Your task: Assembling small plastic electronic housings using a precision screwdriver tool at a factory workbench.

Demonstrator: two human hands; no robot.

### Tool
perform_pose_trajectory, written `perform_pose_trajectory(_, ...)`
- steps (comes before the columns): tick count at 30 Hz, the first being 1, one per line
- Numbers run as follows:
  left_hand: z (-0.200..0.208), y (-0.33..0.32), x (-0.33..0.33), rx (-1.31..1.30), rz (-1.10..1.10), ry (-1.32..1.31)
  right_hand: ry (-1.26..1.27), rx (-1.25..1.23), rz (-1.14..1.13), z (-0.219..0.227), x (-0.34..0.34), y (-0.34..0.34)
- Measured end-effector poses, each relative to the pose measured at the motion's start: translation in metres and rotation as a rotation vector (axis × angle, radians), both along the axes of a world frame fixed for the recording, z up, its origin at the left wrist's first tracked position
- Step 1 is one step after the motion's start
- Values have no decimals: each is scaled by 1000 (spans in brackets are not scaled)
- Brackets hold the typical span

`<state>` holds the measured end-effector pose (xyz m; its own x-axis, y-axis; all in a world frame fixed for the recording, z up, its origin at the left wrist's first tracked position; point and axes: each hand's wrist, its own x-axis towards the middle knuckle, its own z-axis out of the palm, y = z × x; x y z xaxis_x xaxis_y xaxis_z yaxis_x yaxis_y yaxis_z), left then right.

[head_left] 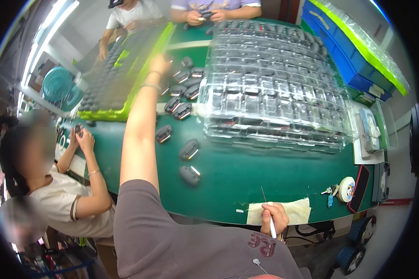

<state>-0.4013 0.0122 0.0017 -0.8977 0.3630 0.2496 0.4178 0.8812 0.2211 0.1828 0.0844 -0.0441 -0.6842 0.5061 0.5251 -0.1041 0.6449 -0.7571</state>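
We stretch our left hand [159, 64] far over the green table [260, 174], to the gap between a lime-edged tray [111, 114] and a stack of clear plastic trays [284, 143]. Motion blurs that hand, so we cannot tell whether its fingers close on anything; it is near the loose dark oval cases [189, 175]. These lie clustered in the gap, and a few trail down the table toward us, well apart from our right hand [275, 216]. With that right hand we grip a thin tool [272, 229] by its white handle, its slender tip pointing up and away from us. The hand is over a pale sheet [300, 211] at the near edge, with a small white stub [239, 210] just beside it. To the right we see keys [331, 190], a round white roll [346, 189] and a phone [359, 189]; blue bins [330, 42] stand beyond the clear stack. On our left, a co-worker in a pale shirt [81, 195] holds a small dark item [77, 129]
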Motion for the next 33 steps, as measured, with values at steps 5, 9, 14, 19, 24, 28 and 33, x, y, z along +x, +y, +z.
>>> perform_pose_trajectory(5, -26, 25, -44, -2, -89, 85, 5, -113, -67, 3, -4, -2)
perform_pose_trajectory(9, -23, 45, -50, -189, -93, -147, 2, -123, -66, 4, -2, 2)
perform_pose_trajectory(14, 35, 111, -57, 104, -313, 206, -36, -128, -49, 3, 1, 3)
perform_pose_trajectory(19, 79, 188, -12, -67, -540, 366, -54, -156, -58, -1, -4, 4)
perform_pose_trajectory(24, 68, 213, -53, -289, -399, 294, -45, -225, -38, -5, 0, 2)
perform_pose_trajectory(28, 77, 230, 16, 184, -424, 150, -70, -217, -73, -10, 0, 7)
perform_pose_trajectory(33, 97, 181, -17, 601, -636, -61, -7, -196, -22, -8, 8, 2)
